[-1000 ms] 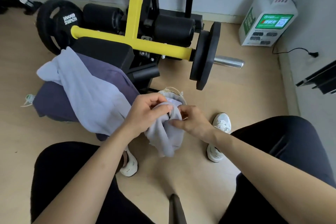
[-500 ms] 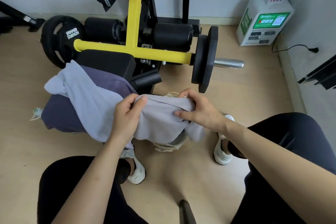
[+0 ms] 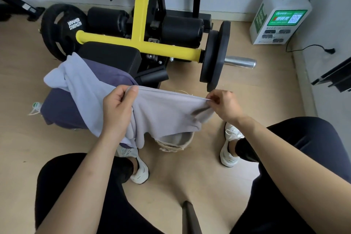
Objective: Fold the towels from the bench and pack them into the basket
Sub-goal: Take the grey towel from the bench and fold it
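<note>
Hiding most of the basket (image 3: 176,143), a towel (image 3: 167,110); hands (image 3: 115,112) (image 3: 226,106) pinch it.

the pale towel (image 3: 167,112) hides most of the basket (image 3: 175,143); only its near rim shows. a dark purple towel (image 3: 62,108) covers the left end of the bench (image 3: 110,57).

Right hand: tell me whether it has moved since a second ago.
Yes. The right hand has moved rightward: it was over the basket beside the left hand, and now pinches the towel corner nearer the right shoe.
</note>
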